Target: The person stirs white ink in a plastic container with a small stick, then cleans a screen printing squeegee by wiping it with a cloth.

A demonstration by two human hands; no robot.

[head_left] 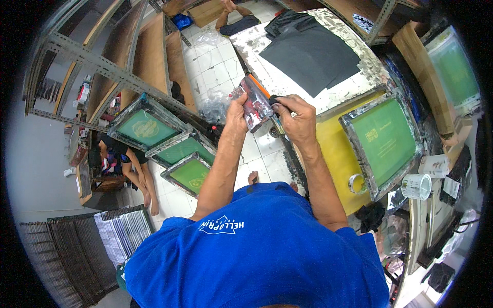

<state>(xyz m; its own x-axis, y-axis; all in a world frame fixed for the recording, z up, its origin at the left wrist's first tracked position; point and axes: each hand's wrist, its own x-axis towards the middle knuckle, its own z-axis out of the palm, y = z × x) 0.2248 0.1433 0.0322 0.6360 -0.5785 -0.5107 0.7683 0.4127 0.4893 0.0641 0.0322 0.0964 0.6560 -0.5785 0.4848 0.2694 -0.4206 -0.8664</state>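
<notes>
My left hand (pixel 236 115) is closed round the left side of a flat squeegee (pixel 255 106), its face smeared with grey and red ink. An orange strip (pixel 258 85) runs along the squeegee's far right edge. My right hand (pixel 297 120) is closed at that strip's lower end, fingers pinching a small black thing (pixel 273 99) whose kind I cannot make out. Both hands hold these up in front of me, above the tiled floor and beside the table's left edge. A stack of dark grey fabric (pixel 313 54) lies on the ink-stained white table (pixel 359 72) beyond them.
A green framed screen (pixel 382 134) rests at an angle over a yellow board (pixel 331 149) on my right, by a tape roll (pixel 357 183) and a white tub (pixel 416 186). Several framed screens (pixel 146 128) lean against the left shelving (pixel 102 66). Two other people's legs (pixel 141 177) and arms (pixel 226 15) show.
</notes>
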